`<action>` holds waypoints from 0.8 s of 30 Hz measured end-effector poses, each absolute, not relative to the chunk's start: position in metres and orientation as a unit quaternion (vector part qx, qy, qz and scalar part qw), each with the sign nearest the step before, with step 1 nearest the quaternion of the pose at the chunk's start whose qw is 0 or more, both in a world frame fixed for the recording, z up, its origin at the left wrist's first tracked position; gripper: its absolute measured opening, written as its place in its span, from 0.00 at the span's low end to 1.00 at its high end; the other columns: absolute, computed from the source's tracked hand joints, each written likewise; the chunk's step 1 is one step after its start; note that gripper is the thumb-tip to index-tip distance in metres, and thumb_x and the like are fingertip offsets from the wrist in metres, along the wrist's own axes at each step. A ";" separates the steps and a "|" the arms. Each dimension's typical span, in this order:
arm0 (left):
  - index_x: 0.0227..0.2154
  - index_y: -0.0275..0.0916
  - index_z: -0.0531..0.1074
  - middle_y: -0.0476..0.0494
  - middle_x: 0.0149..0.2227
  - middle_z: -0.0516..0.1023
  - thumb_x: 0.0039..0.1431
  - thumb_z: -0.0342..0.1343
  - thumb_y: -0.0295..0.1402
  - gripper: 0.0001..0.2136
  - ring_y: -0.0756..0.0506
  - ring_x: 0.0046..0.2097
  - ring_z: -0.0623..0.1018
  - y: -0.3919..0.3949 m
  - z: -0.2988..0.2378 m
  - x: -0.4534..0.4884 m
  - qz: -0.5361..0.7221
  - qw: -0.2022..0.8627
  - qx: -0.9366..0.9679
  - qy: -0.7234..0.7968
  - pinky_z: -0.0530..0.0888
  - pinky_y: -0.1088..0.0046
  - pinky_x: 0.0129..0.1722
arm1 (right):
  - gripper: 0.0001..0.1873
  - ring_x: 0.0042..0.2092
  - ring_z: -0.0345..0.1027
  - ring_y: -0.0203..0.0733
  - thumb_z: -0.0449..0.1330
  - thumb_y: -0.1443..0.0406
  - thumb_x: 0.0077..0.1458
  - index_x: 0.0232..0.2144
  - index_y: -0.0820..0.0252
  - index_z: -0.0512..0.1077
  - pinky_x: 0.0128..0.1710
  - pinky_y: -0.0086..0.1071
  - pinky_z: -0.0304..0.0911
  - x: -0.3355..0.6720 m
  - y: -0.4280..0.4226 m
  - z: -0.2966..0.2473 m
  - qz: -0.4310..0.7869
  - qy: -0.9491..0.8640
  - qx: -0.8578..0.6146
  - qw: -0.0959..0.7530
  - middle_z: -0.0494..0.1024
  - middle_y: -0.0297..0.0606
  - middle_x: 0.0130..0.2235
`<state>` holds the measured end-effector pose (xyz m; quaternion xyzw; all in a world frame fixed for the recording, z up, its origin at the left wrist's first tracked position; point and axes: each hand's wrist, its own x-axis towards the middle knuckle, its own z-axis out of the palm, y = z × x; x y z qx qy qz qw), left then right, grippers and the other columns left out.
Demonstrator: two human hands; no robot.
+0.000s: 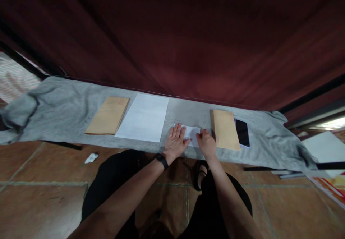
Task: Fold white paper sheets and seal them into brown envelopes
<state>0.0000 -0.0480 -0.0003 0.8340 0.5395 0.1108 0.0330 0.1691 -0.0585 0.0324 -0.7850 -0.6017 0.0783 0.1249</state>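
My left hand [175, 142] lies flat, fingers stretched out, on the left part of a small folded white paper [192, 134] on a grey cloth [67, 109]. A black band circles that wrist. My right hand [206, 142] is curled with its fingertips pressing the paper's lower right part. A stack of brown envelopes [225, 129] lies just right of my right hand. A dark phone [242, 132] rests beside that stack.
Further left on the cloth lie a large white sheet [144, 117] and another brown envelope [109, 115]. A dark red curtain [172, 37] hangs behind. Tiled floor [40, 192] is below, with a crumpled scrap [91, 157] and white boards [326, 149] at right.
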 end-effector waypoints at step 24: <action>0.65 0.23 0.57 0.27 0.69 0.56 0.69 0.42 0.42 0.30 0.37 0.71 0.54 -0.076 0.007 -0.038 0.102 0.018 0.834 0.541 0.54 0.58 0.68 | 0.28 0.70 0.47 0.49 0.42 0.57 0.71 0.68 0.58 0.56 0.67 0.49 0.46 0.135 -0.063 -0.014 -0.024 -0.785 -0.608 0.118 0.52 0.46 0.71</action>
